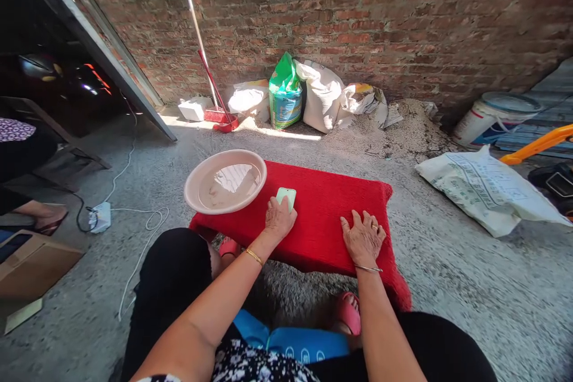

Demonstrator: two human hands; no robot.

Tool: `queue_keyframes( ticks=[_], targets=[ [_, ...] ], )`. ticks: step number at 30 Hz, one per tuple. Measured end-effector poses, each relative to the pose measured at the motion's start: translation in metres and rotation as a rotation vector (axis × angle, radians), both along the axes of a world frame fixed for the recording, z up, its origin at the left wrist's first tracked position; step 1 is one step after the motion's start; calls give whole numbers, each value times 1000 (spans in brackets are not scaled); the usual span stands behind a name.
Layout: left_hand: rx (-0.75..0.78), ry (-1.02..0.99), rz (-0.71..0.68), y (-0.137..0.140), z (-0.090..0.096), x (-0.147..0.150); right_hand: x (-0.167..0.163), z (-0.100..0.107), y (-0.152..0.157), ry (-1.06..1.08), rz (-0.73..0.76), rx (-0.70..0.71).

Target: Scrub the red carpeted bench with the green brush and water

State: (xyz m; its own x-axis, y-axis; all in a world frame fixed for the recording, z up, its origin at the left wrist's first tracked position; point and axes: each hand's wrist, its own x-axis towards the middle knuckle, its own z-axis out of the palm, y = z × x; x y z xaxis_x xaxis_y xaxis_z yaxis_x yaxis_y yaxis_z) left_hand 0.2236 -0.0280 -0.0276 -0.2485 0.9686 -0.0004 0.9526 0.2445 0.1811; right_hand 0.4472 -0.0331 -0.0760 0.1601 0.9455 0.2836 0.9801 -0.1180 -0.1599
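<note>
A red cloth point(317, 215) covers a low bench in front of my knees. My left hand point(278, 218) is closed over the near end of a pale green bar point(286, 194) that looks like soap, held against the cloth. The hand covers part of it. My right hand point(364, 235) lies flat on the cloth near its right end, fingers spread and nothing in them. A pale pink basin point(195, 194) with water in it rests on the left end of the bench, apart from my left hand.
Along the brick wall point(358, 18) stand several sacks point(323, 95), a broom and a red dustpan point(227, 126). A white sack point(486, 188) and a bucket point(487, 122) are on the right. At left are cables, a power strip point(101, 218), a cardboard box point(40, 265) and another person's foot point(42, 215).
</note>
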Motion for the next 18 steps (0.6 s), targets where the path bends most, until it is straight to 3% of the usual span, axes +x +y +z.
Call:
queue_keyframes(
  ticks=[6,8,10,15,18],
  targets=[
    [41,-27,-244,-8,-13,80,1,3,-1,-3,0,-4],
    [49,-36,-313,-8,-12,90,0,5,-1,-3,2,-19],
    [49,-38,-306,-8,-8,80,0,7,-2,-3,2,-30],
    [41,30,-106,-13,-2,9,-2,8,-2,11,4,-34],
    [40,66,-47,-17,-6,-3,-2,8,-2,21,6,-29]
  ],
)
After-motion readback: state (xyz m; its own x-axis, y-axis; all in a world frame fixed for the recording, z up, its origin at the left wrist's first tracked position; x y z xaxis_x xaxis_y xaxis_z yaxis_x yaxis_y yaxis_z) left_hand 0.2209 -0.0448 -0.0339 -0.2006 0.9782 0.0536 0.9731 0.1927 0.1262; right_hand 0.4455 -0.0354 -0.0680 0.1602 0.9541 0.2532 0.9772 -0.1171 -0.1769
